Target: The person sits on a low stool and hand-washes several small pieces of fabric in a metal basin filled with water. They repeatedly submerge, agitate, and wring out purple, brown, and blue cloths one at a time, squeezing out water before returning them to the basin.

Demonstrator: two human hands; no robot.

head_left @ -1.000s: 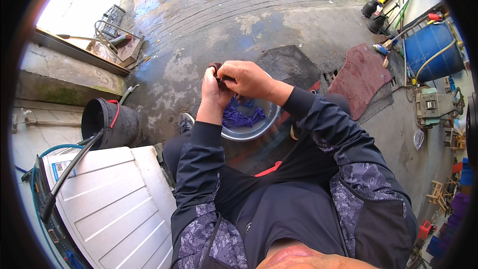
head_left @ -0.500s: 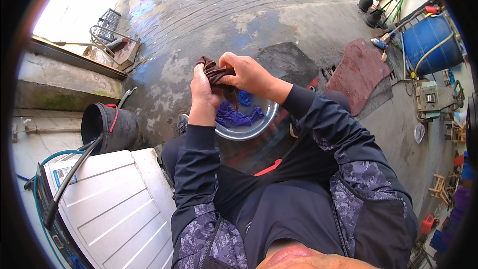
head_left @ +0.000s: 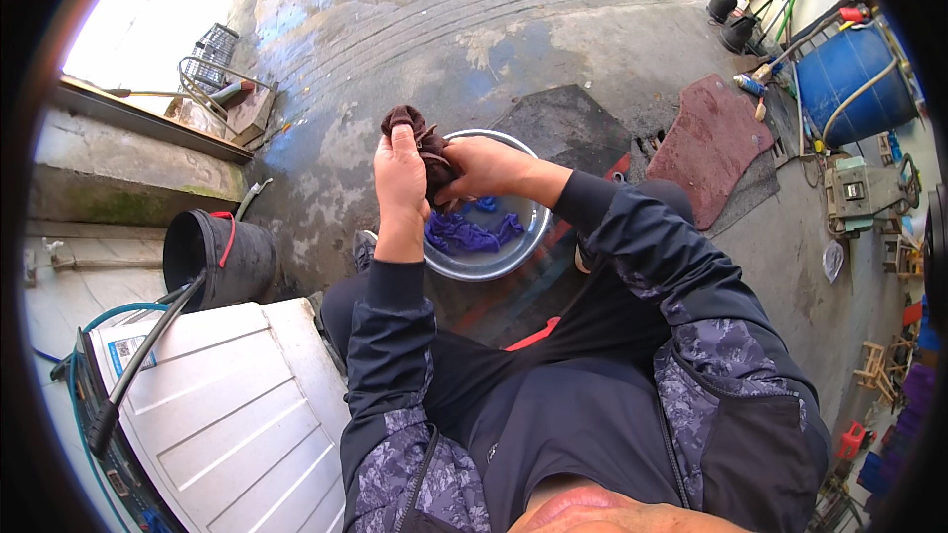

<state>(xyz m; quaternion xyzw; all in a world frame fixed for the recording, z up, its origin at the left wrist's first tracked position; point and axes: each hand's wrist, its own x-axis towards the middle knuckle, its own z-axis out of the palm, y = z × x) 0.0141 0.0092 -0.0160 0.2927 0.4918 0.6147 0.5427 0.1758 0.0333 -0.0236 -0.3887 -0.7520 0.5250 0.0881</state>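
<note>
A dark brown cloth [head_left: 431, 145] is bunched between my two hands, above the left side of a round metal basin [head_left: 538, 222]. My left hand [head_left: 399, 178] is closed on its left side, thumb pressed along the front of the folds. From the right, my right hand [head_left: 481, 167] grips the cloth's lower right part, its fingers curled round and partly hidden. Down in the basin lie a crumpled purple cloth [head_left: 472, 234] and a bit of bright blue cloth [head_left: 486, 204].
A black bucket [head_left: 247, 252] with a red handle stands at the left, beside a white ribbed panel [head_left: 237, 405]. A reddish-brown mat [head_left: 709, 153] lies on the floor at right. Beyond it are a blue barrel [head_left: 854, 84] and a grey-green machine [head_left: 857, 195].
My right hand has moved down from the top of the brown cloth to its lower right side. The cloth has shifted and now bunches upright between both hands.
</note>
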